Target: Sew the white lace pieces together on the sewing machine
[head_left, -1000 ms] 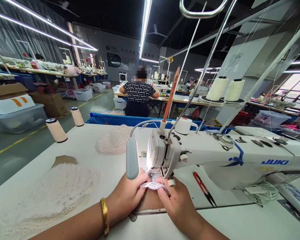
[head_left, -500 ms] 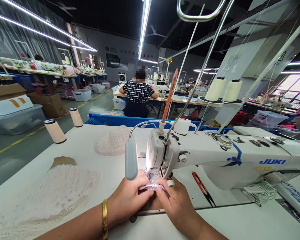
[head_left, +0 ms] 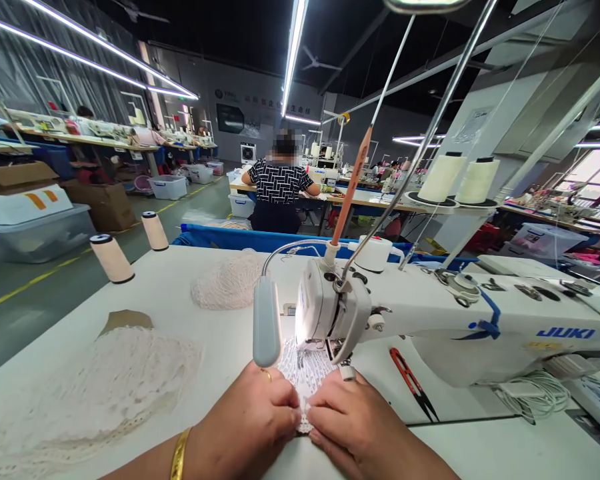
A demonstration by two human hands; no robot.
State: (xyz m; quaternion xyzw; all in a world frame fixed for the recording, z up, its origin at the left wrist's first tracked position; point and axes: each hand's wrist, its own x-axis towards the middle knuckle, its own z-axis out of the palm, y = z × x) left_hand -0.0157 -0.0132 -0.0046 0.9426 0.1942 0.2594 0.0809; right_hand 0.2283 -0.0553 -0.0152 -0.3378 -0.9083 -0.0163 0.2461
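Observation:
A piece of white lace fabric lies under the needle area of the white sewing machine, its near scalloped edge between my hands. My left hand, with a gold ring and bracelet, has its fingers closed on the left side of that edge. My right hand grips the right side, thumb and fingers bent together just below the presser foot. The fingertips of both hands almost meet. Just above my left hand hangs a grey lamp head. Red thread snips lie on the machine bed to the right of my right hand.
White lace pieces are spread at left, and a lace pile lies behind. Two thread cones stand at the left edge. A pencil stands on the machine head. A co-worker sits ahead, facing away.
Both hands have drawn slightly apart and toward me, turning backs up. The lace, bunched between them before, now lies flatter and more open below the needle area. The view has shifted a little.

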